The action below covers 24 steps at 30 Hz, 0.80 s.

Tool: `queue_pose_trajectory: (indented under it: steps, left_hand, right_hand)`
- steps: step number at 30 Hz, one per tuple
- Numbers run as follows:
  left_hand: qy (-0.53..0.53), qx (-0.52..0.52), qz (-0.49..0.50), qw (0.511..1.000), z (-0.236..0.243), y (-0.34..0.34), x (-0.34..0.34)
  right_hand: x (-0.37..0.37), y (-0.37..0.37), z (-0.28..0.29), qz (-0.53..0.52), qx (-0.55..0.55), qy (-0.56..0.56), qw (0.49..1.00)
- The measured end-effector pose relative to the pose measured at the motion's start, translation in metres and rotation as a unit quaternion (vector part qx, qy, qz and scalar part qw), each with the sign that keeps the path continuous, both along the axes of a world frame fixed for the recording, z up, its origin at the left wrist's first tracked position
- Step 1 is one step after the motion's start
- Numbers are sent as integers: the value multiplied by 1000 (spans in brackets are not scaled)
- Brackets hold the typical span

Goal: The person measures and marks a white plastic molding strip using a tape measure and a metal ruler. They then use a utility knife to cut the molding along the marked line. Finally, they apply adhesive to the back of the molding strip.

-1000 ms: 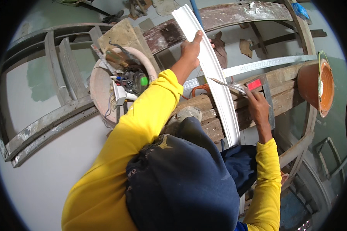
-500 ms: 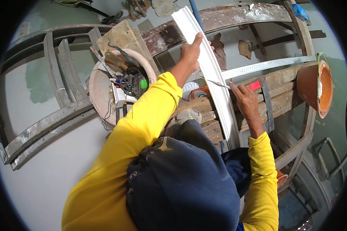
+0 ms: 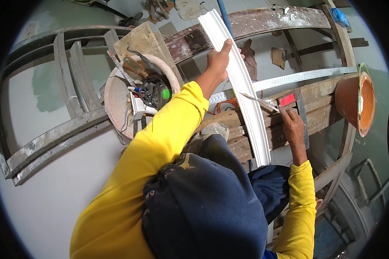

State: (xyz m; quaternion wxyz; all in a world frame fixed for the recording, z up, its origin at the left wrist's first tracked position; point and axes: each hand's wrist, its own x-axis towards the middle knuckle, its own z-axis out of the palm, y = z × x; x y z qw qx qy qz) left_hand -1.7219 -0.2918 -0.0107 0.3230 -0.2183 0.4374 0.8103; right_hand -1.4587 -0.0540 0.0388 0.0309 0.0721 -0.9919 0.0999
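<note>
My left hand (image 3: 218, 62) grips a long white profiled moulding (image 3: 253, 133) near its upper end, thumb on top and fingertips round the far edge. The moulding lies at a slant across wooden planks (image 3: 312, 113) and a perforated metal strip (image 3: 304, 77). My right hand (image 3: 292, 123) is closed on a thin blade tool (image 3: 263, 101), whose blade crosses the moulding near its middle. Just beyond that hand lies a metal square with a red-marked handle (image 3: 287, 99). Left of my left arm, a pale tub (image 3: 116, 90) holds assorted tools, cables and a green-marked device (image 3: 164, 93).
An orange bucket (image 3: 349, 99) hangs at the right end of the planks. A curved frame (image 3: 56, 144) lies at left, a weathered curved beam (image 3: 270, 21) spans the back, and a blue bag (image 3: 339, 16) sits at top right. Below are a floor (image 3: 43, 207) and scattered offcuts (image 3: 278, 57).
My right hand moved left with the blade tool, then back right and slightly down. My left hand and the moulding's upper end have shifted slightly right and down in view.
</note>
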Motion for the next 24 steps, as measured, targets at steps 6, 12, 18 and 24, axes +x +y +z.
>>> queue_pose_trajectory:
  steps: [6,12,18,24]
  left_hand:
    - [-12,-19,21,1000,-8,0,-4]
    - [-5,-11,23,1000,-5,-3,-2]
    - [19,-8,33,999,0,-2,-9]
    - [14,17,97,995,22,-10,-21]
  right_hand:
    - [-33,-34,-9,17,2,-13,1000]
    - [22,28,6,-29,54,-10,998]
    - [5,13,13,-62,62,-51,995]
    - [27,3,13,-181,-3,-60,982]
